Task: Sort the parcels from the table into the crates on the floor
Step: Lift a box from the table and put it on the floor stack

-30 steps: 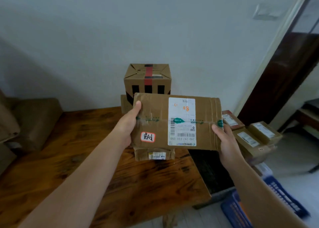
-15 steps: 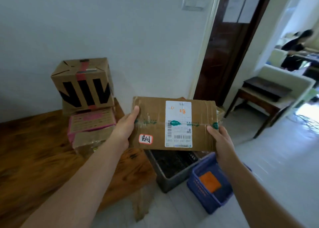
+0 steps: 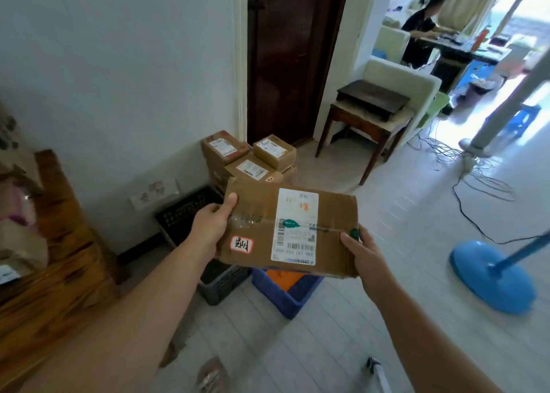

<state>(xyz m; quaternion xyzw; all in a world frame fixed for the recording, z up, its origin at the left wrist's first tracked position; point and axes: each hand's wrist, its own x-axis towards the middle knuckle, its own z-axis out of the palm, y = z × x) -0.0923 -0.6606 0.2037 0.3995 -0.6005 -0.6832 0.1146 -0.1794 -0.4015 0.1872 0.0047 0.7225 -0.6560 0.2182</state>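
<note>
Head: L hand & R hand grip parcel ends; white barcode label, txt unreadable.

A dark wooden door stood just right of the white wall, and a pale outlet plate sat low on that wall. Past the door, a wooden side table carried a flat dark box, with a cream armchair just behind it. Black cables trailed over the pale floor near a round blue stand base. In the far room a person in dark clothes sat at a desk near pale curtains.
</note>
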